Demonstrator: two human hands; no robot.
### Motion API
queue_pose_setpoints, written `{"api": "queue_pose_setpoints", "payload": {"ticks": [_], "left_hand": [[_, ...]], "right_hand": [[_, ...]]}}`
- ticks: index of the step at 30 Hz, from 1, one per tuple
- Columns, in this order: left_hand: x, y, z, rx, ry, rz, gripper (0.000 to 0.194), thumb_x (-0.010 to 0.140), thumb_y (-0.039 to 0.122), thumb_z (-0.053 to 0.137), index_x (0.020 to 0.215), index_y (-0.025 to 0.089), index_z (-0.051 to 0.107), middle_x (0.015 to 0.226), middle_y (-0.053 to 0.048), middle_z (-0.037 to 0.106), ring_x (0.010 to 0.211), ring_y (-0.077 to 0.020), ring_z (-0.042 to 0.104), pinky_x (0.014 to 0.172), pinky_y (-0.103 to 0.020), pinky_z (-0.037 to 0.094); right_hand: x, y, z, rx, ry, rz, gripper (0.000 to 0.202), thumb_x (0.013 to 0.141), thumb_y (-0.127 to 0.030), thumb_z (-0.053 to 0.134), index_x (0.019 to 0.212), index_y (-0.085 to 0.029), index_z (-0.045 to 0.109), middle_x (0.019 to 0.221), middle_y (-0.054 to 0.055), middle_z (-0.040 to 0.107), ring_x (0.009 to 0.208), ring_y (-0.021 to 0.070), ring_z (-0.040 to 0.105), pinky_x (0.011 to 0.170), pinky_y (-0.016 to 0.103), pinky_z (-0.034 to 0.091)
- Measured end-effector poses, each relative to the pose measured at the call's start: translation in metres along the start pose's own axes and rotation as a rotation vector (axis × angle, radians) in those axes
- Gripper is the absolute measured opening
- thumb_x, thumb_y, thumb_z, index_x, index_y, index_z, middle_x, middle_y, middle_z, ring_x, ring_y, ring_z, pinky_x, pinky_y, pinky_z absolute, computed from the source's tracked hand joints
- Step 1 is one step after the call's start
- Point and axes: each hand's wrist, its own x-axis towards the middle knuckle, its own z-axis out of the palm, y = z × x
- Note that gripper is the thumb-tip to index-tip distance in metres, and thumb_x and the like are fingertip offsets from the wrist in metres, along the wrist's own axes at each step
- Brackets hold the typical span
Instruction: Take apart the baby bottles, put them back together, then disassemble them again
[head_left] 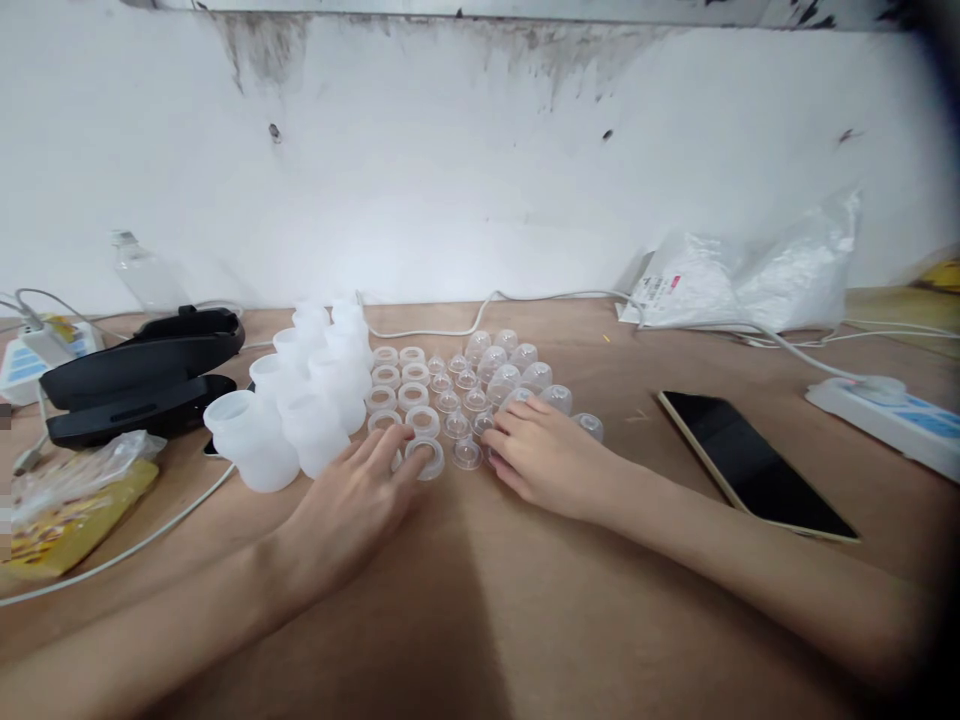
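Observation:
My left hand [367,478] lies over the front of two columns of translucent collar rings. Its thumb and forefinger are apart, touching the nearest ring [426,460]; another ring is partly hidden beneath the fingers. My right hand [551,450] rests with spread, slightly bent fingers over the front teats and domed caps, and some fingertips are hidden. A clear teat [467,454] stands between the two hands. Clear domed caps [537,377] stand in columns behind and beside my right hand. Left of the rings, several frosted white bottles [262,445] stand upright without lids.
A phone [757,465] lies on the right, near a power strip [892,415]. Plastic bags [757,285] lean on the wall behind. On the left are a black open case [142,375], a yellow snack bag [82,505], a clear bottle [146,272] and cables.

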Motion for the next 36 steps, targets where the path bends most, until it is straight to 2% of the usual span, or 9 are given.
{"api": "queue_pose_setpoints", "payload": {"ticks": [4, 10, 14, 17, 20, 23, 25, 30, 36], "left_hand": [[0.006, 0.001, 0.001, 0.016, -0.065, 0.049, 0.026, 0.082, 0.011, 0.040, 0.106, 0.019, 0.047, 0.102, -0.007, 0.051, 0.092, -0.0212, 0.051, 0.074, -0.034, 0.049], [0.002, -0.004, 0.005, 0.019, -0.065, 0.028, 0.032, 0.083, 0.010, 0.037, 0.114, 0.020, 0.043, 0.106, -0.008, 0.049, 0.093, -0.0207, 0.051, 0.070, -0.033, 0.050], [0.000, -0.008, 0.009, 0.025, -0.068, 0.022, 0.035, 0.083, 0.007, 0.035, 0.116, 0.020, 0.040, 0.107, -0.008, 0.048, 0.092, -0.0201, 0.051, 0.070, -0.032, 0.050], [0.000, -0.009, 0.012, 0.012, -0.079, 0.019, 0.037, 0.083, 0.006, 0.034, 0.116, 0.020, 0.040, 0.109, -0.009, 0.046, 0.093, -0.0198, 0.051, 0.069, -0.031, 0.051], [0.000, -0.009, 0.012, -0.008, -0.085, 0.015, 0.036, 0.083, 0.006, 0.033, 0.116, 0.020, 0.040, 0.110, -0.009, 0.046, 0.093, -0.0195, 0.051, 0.069, -0.031, 0.051], [-0.001, -0.009, 0.012, -0.036, -0.072, 0.018, 0.037, 0.083, 0.006, 0.033, 0.116, 0.021, 0.040, 0.110, -0.008, 0.046, 0.091, -0.0186, 0.052, 0.070, -0.031, 0.051], [-0.001, -0.010, 0.013, -0.046, -0.060, 0.020, 0.037, 0.083, 0.007, 0.034, 0.116, 0.022, 0.039, 0.109, -0.008, 0.046, 0.089, -0.0179, 0.052, 0.069, -0.030, 0.051], [-0.001, -0.011, 0.015, -0.046, -0.069, 0.016, 0.036, 0.083, 0.007, 0.035, 0.115, 0.021, 0.040, 0.108, -0.008, 0.046, 0.088, -0.0185, 0.053, 0.067, -0.031, 0.051], [0.000, -0.013, 0.016, -0.045, -0.061, 0.028, 0.035, 0.082, 0.006, 0.035, 0.114, 0.020, 0.041, 0.108, -0.009, 0.045, 0.092, -0.0199, 0.052, 0.072, -0.032, 0.050]], "right_hand": [[-0.001, 0.002, 0.001, 0.006, 0.011, -0.008, 0.018, 0.080, -0.022, 0.045, 0.074, -0.014, 0.059, 0.075, 0.008, 0.060, 0.077, 0.0214, 0.052, 0.071, 0.032, 0.030], [0.001, 0.000, 0.005, 0.005, 0.041, -0.019, 0.017, 0.081, -0.023, 0.045, 0.075, -0.014, 0.059, 0.072, 0.007, 0.060, 0.076, 0.0211, 0.052, 0.069, 0.032, 0.031], [-0.001, 0.000, -0.001, 0.020, 0.075, -0.001, 0.022, 0.082, -0.030, 0.046, 0.082, -0.014, 0.060, 0.077, 0.009, 0.060, 0.078, 0.0224, 0.052, 0.071, 0.034, 0.034], [-0.013, 0.014, -0.008, 0.085, 0.175, 0.058, 0.033, 0.084, -0.038, 0.041, 0.099, -0.015, 0.058, 0.090, 0.011, 0.059, 0.087, 0.0230, 0.052, 0.075, 0.036, 0.037], [-0.028, 0.036, -0.007, 0.185, 0.240, 0.112, 0.044, 0.084, -0.045, 0.037, 0.118, -0.018, 0.047, 0.117, 0.013, 0.049, 0.109, 0.0253, 0.043, 0.087, 0.041, 0.035], [-0.038, 0.051, 0.006, 0.258, 0.159, 0.095, 0.057, 0.083, -0.049, 0.037, 0.131, -0.021, 0.030, 0.137, 0.010, 0.030, 0.128, 0.0272, 0.020, 0.097, 0.047, 0.027], [-0.040, 0.052, 0.016, 0.295, 0.106, 0.090, 0.061, 0.083, -0.049, 0.036, 0.135, -0.020, 0.023, 0.140, 0.009, 0.026, 0.130, 0.0260, 0.013, 0.100, 0.048, 0.025], [-0.035, 0.042, 0.025, 0.300, 0.134, 0.130, 0.064, 0.083, -0.049, 0.036, 0.134, -0.012, 0.026, 0.138, 0.012, 0.030, 0.129, 0.0254, 0.017, 0.101, 0.045, 0.027], [-0.030, 0.044, 0.027, 0.264, 0.144, 0.121, 0.064, 0.083, -0.049, 0.036, 0.133, -0.010, 0.027, 0.138, 0.013, 0.029, 0.129, 0.0244, 0.019, 0.102, 0.043, 0.026]]}}
